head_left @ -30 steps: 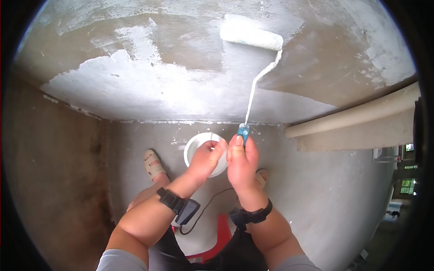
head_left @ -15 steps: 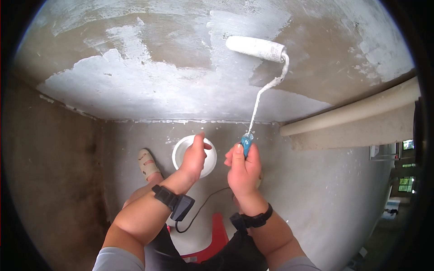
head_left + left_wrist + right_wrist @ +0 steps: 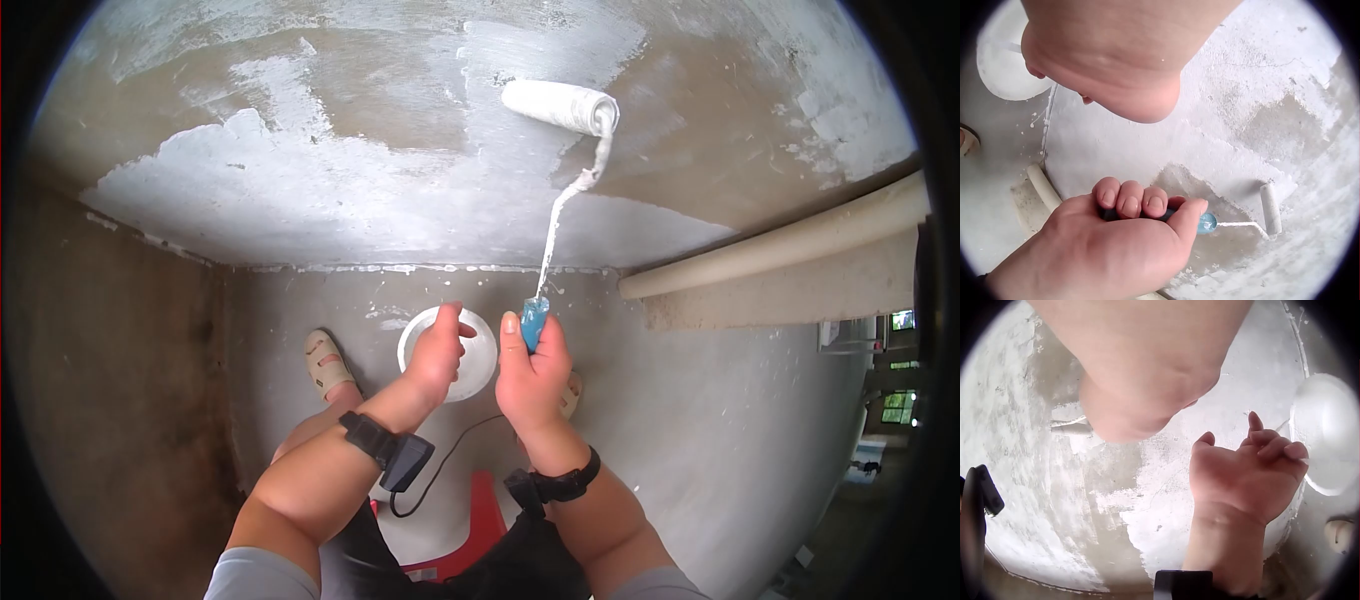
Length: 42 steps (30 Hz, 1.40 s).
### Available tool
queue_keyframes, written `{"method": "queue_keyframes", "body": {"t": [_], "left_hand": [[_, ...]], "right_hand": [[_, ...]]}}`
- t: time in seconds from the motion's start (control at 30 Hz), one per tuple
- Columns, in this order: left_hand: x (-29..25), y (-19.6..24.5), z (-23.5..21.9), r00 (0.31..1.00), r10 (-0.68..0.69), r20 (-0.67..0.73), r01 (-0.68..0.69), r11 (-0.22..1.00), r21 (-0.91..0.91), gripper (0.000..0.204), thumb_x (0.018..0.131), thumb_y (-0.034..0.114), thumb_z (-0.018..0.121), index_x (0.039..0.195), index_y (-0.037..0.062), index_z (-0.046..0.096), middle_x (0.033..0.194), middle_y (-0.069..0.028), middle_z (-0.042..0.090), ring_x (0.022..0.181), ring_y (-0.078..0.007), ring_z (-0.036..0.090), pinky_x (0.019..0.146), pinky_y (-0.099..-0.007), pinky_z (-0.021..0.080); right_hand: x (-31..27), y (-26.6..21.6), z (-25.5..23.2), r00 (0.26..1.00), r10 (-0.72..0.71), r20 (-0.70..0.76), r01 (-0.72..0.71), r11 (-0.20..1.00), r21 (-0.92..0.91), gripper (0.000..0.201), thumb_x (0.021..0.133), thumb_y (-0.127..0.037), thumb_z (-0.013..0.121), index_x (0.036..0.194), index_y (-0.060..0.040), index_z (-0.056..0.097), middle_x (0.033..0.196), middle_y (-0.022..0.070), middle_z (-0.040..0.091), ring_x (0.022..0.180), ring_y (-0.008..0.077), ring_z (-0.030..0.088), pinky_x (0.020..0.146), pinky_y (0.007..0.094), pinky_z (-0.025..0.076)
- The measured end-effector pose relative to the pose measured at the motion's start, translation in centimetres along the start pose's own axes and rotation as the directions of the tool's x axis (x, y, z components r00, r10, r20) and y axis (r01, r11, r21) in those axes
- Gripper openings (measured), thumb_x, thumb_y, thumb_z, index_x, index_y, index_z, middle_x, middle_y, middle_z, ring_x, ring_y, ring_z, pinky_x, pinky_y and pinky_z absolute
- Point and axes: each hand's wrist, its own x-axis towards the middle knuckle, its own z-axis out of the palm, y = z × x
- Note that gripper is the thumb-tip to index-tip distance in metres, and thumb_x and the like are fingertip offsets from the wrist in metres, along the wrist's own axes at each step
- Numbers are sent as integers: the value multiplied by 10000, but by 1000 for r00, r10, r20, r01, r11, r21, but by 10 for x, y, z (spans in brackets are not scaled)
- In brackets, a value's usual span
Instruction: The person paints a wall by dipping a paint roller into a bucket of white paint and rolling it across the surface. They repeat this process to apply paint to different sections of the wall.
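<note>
My right hand (image 3: 533,375) grips the blue handle (image 3: 535,322) of a paint roller (image 3: 562,106), its fingers wrapped round it in the left wrist view. The white, paint-coated roller lies against the partly painted wall (image 3: 330,190), and its bent wire frame is caked in white. My left hand (image 3: 437,352) hovers over the white bucket (image 3: 402,352) with nothing in it; the right wrist view shows its fingers loosely bent, palm showing. Part of the bucket is hidden behind that hand.
A thick beige pipe (image 3: 780,255) runs along the wall's base at the right. Below me are a red stool (image 3: 485,520), a black cable (image 3: 440,475) and my sandalled foot (image 3: 328,362). A brown side wall (image 3: 120,370) stands at the left.
The roller has come down the wall from its higher spot, leaving fresh white above it. My left hand has drawn away from beside the right hand, to the left.
</note>
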Motion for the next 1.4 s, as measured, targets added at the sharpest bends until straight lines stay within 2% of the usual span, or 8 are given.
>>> {"method": "queue_keyframes", "body": {"t": [0.1,0.23,0.3,0.47,0.53,1.23,1.33,1.4], "left_hand": [[-7,5,5,999,28,-23,-29,998,-48,596,958,544,418,1090,-1,622,698,15,384,616,-129,330,568,-314,310],[-9,4,4,999,44,-31,-45,998,-45,600,951,551,426,1080,3,631,712,7,398,624,-135,342,570,-316,315],[-7,2,1,999,25,-41,-25,1000,3,692,916,635,419,1053,-3,651,1016,-156,557,887,-237,504,758,-374,425],[-12,6,-2,997,55,-58,-54,998,13,702,919,635,419,1047,-15,651,994,-158,563,877,-233,511,761,-374,424],[-13,6,-2,997,49,-66,-49,999,13,705,920,636,418,1048,-17,652,988,-157,565,870,-232,512,762,-373,423],[-9,4,-1,997,63,-34,-63,998,1,641,922,599,428,1061,16,656,823,-50,459,708,-173,415,613,-336,368],[-12,5,1,996,80,-39,-79,997,22,656,920,609,424,1072,14,656,882,-78,479,766,-192,431,636,-343,379],[-14,7,2,996,68,-59,-69,998,-6,699,939,588,416,1065,-58,650,1185,-255,585,1138,-329,523,1027,-409,362]], "right_hand": [[-1,2,0,999,-39,-3,40,998,51,210,999,-190,639,914,-28,535,735,-6,530,650,74,451,579,267,416],[4,5,9,999,-19,49,15,997,81,155,1035,-158,571,935,-72,490,714,-56,474,595,20,377,515,206,325],[3,6,11,998,-10,55,3,993,122,156,1036,-158,566,933,-73,487,712,-52,473,584,22,377,506,210,323],[-1,1,9,997,58,44,-67,966,250,199,1015,-187,616,914,-41,525,779,-37,491,707,57,411,621,244,391],[0,1,9,995,-68,73,45,961,272,157,1039,-162,555,938,-65,485,696,-33,473,550,36,386,483,219,331],[-1,-3,5,982,21,186,-88,928,361,186,1044,-155,545,893,-54,501,668,-23,492,549,45,428,490,222,350],[2,-2,0,953,122,277,-220,908,357,189,1054,-167,524,906,-50,503,642,-7,488,526,59,438,463,227,359],[2,2,-2,944,145,297,-250,900,357,185,1061,-185,491,932,-54,493,669,17,497,530,81,450,460,241,373]]}}
